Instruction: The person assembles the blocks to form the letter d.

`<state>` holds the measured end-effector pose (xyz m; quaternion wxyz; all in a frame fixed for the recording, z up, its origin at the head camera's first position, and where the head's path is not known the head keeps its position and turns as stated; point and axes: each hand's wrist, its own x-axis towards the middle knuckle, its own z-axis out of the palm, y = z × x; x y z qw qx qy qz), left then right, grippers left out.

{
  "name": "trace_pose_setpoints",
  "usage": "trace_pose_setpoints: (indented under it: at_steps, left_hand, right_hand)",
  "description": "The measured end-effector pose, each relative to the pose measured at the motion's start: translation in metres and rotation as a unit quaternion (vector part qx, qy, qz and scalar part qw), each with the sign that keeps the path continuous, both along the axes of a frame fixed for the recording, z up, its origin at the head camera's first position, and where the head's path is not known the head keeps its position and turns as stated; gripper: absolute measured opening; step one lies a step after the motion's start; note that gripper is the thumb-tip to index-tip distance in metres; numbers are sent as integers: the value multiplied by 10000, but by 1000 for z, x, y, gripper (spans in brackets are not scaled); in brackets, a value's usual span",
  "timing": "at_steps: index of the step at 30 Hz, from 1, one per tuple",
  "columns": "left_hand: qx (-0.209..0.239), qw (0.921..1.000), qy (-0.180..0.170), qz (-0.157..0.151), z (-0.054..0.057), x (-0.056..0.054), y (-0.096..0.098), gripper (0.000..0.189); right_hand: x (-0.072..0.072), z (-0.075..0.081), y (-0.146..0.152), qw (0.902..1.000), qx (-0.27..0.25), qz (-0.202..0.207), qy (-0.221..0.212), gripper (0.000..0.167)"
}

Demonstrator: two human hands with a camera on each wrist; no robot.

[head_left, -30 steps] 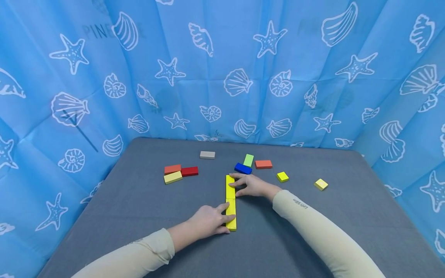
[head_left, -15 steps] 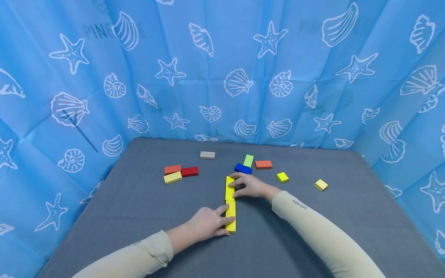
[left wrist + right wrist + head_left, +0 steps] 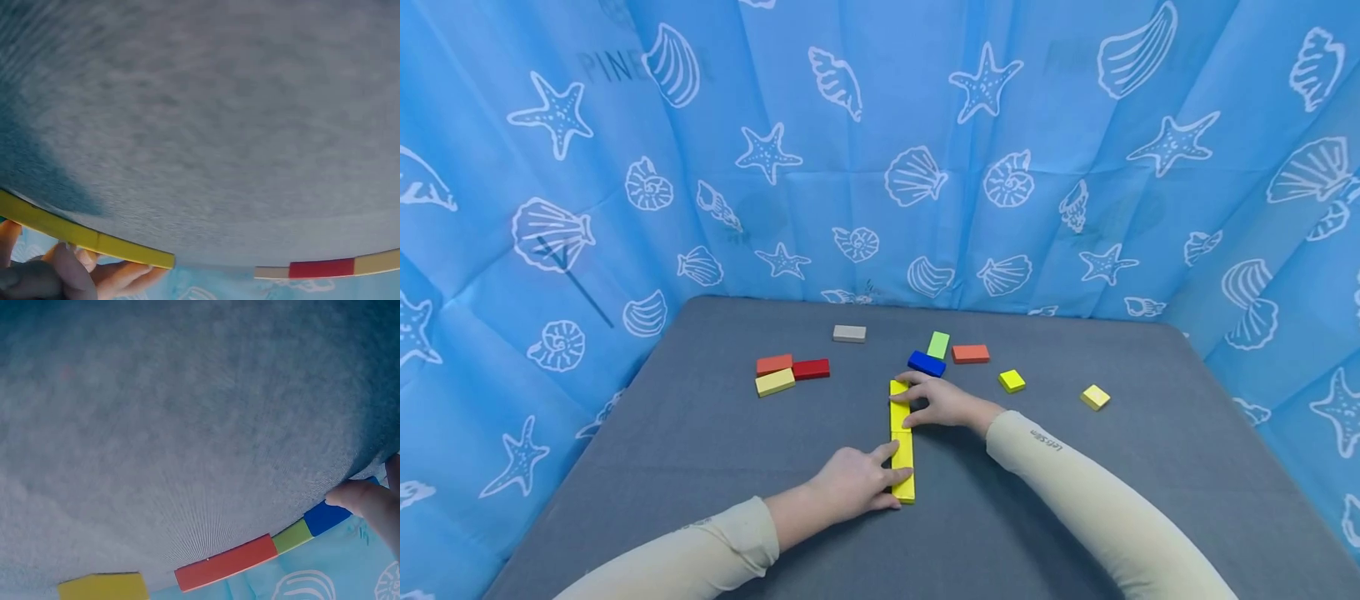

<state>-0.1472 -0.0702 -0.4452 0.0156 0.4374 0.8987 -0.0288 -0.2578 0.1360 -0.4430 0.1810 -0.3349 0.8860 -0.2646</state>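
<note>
Two yellow blocks lie end to end in a straight row on the grey cloth. My left hand (image 3: pixel 850 482) holds the near yellow block (image 3: pixel 906 452), two fingers across its top and the thumb low at its left side. On the far yellow block (image 3: pixel 897 414) my right hand (image 3: pixel 951 402) has its grip, with fingers over the top and far end and the thumb at the right side. The left wrist view shows the yellow row (image 3: pixel 125 247) edge-on, with fingers behind it. Just beyond the right hand lies a blue block (image 3: pixel 927 363).
Light green (image 3: pixel 937 344) and orange (image 3: pixel 971 354) blocks lie near the blue one. Two small yellow pieces (image 3: pixel 1011 381) are at right. Orange, red (image 3: pixel 811 369) and pale yellow (image 3: pixel 775 382) blocks group at left, a grey block (image 3: pixel 849 334) behind. A blue shell-print curtain (image 3: pixel 880 167) borders the table.
The yellow row has shifted slightly toward me, and the near block a little to the right. Both hands keep their hold; the other blocks stay put.
</note>
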Motion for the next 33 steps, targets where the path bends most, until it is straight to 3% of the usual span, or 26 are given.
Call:
trace_pose_setpoints:
  at_steps: [14, 21, 26, 29, 33]
  left_hand:
    - [62, 9999, -60, 62, -1, 0, 0, 47]
    - [318, 9979, -491, 264, 0, -2, -2, 51]
    - [578, 9943, -560, 706, 1, -9, -4, 55]
    - [609, 9923, -562, 921, 1, -17, -3, 60]
    - [545, 9915, -723, 936, -1, -29, 1, 63]
  right_hand:
    - [0, 2, 2, 9999, -42, -33, -132, 48]
    - [-1, 2, 6, 9995, -234, -78, -179, 48]
    - [-5, 6, 16, 9949, -646, -775, -31, 46]
    - [-8, 8, 22, 9851, -929, -1444, 131, 45]
    - [-14, 8, 26, 9693, -974, -2245, 238, 46]
